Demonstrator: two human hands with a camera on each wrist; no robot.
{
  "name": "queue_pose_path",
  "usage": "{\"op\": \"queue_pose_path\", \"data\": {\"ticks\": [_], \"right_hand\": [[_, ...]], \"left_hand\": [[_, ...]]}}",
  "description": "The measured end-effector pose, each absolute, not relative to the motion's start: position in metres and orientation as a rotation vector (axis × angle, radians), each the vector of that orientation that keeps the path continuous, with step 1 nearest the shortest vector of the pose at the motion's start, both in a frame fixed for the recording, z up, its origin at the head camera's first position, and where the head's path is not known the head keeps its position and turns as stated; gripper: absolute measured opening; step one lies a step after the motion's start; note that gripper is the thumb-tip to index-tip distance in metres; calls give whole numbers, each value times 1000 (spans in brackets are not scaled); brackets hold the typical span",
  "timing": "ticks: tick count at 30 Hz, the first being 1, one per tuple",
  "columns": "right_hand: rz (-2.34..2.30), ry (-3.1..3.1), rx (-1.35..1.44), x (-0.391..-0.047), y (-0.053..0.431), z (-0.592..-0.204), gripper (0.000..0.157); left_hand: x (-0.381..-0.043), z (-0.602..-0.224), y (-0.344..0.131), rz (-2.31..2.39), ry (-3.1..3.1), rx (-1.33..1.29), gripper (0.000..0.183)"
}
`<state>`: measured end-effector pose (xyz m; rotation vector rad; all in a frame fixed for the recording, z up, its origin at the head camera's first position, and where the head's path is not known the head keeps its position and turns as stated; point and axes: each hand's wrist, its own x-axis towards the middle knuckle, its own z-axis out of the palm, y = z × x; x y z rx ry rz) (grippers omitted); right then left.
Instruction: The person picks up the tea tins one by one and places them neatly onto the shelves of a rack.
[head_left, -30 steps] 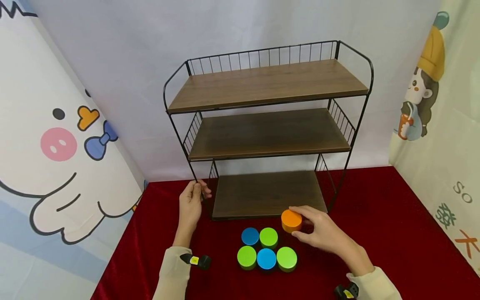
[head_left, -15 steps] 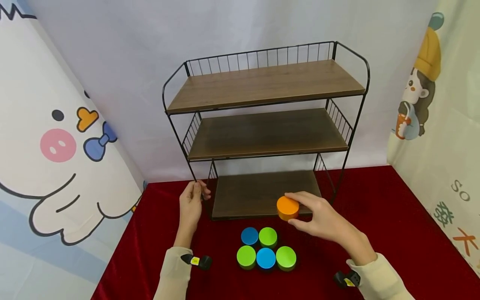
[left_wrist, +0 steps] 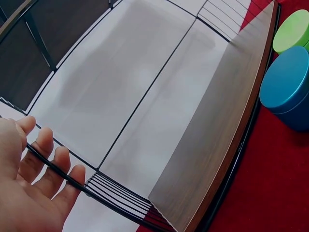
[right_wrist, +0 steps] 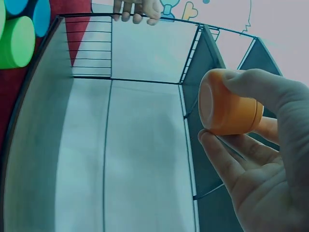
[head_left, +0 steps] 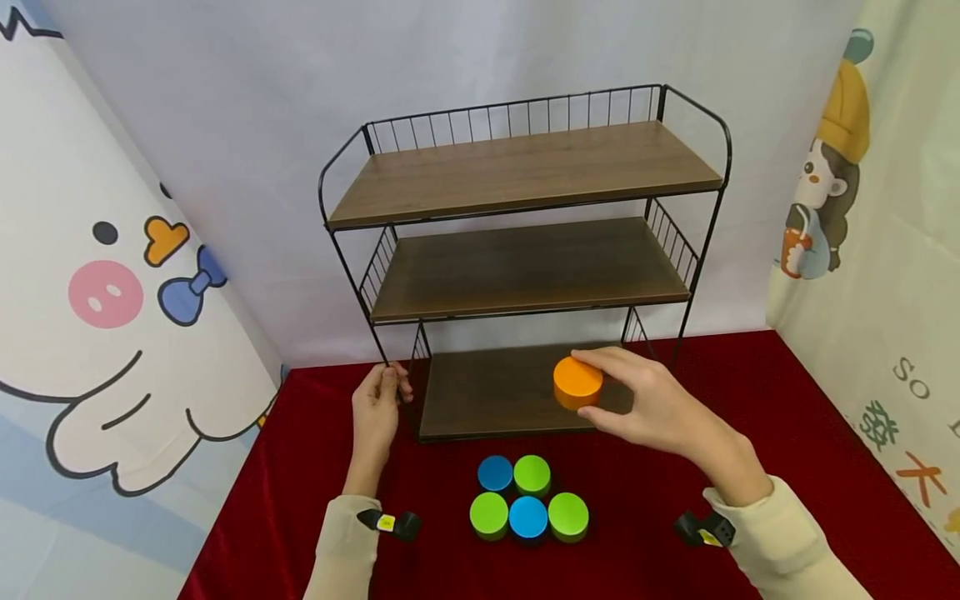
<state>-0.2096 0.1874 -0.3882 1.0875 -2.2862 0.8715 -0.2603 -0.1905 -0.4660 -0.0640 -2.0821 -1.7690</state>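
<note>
My right hand (head_left: 663, 404) pinches an orange lidded round jar (head_left: 577, 383) between thumb and fingers. In the head view it overlaps the bottom board of a three-tier shelf rack (head_left: 528, 275); the right wrist view shows the jar (right_wrist: 231, 104) held tilted, clear of the boards. At the rack's left side, my left hand (head_left: 377, 417) holds the thin black front post, its fingers (left_wrist: 60, 164) curled round the metal in the left wrist view. On the red cloth in front stand two blue jars (head_left: 528, 517) and three green jars (head_left: 489, 515), close together in two rows.
The rack has wooden boards, black wire sides and a wire rail (head_left: 517, 121) round the top. Dark red cloth (head_left: 720, 417) covers the table. A white curtain (head_left: 480, 50) hangs behind, with cartoon-printed curtains (head_left: 862, 333) at both sides.
My right hand has lifted the orange jar up and away from me, from in front of the bottom board to over it. The left hand keeps its hold on the post.
</note>
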Motion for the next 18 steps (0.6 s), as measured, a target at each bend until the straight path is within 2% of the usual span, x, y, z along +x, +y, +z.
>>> {"op": "queue_pose_path", "data": {"ticks": [18], "right_hand": [[859,-2184,1119,-214,193,-322,71]], "left_hand": [[-260,-463,-193,-1825,-2094,-88,40]]}}
